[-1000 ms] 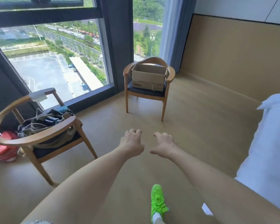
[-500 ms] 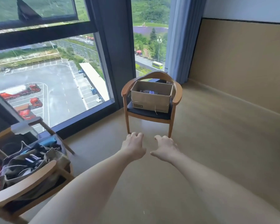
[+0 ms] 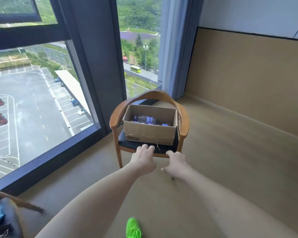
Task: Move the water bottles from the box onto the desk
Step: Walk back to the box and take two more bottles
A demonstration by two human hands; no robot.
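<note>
Nearest the camera, the left hand [image 3: 144,160] and right hand [image 3: 176,163] extend forward, fingers loosely curled, holding nothing. Just beyond the fingertips stands the chair [image 3: 115,117]; on its seat rests the box [image 3: 150,133], water bottles [image 3: 145,119] lying inside.

Both hands, left [image 3: 143,160] and right [image 3: 176,164], hang empty, fingers loosely curled, before the chair [image 3: 116,115]; bottles [image 3: 145,119] lie in its open box [image 3: 150,133].

High-rise room: wooden armchair [image 3: 149,121], curtain [image 3: 177,47], window [image 3: 41,93] over parking lot.
</note>
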